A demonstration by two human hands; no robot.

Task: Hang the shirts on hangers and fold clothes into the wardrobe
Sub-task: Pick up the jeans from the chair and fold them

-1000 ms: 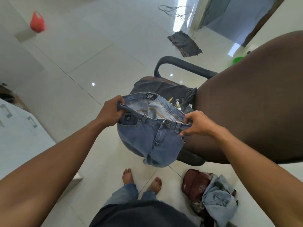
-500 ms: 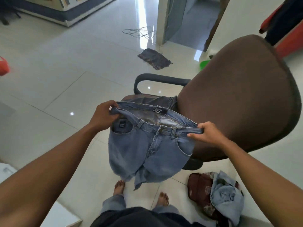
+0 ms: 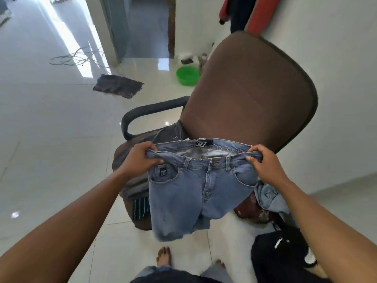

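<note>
Held up by the waistband, the jeans [image 3: 195, 193] screen most of the brown chair's [image 3: 251, 94] seat. Only the edges show of a dark garment [image 3: 173, 132] and a striped cloth [image 3: 140, 207] lying on it. Whether the legs are cut short or folded behind cannot be told, and the waistband label [image 3: 204, 143] is too small to read. A heap of clothes [image 3: 265, 195] on the floor sits half behind the jeans and the right forearm [image 3: 318, 211], which also covers part of a black item [image 3: 279, 256], bag or garment unclear. Red and dark clothing [image 3: 263, 13] is cropped by the top edge. Small objects [image 3: 187, 58] by the far wall are a blur.
</note>
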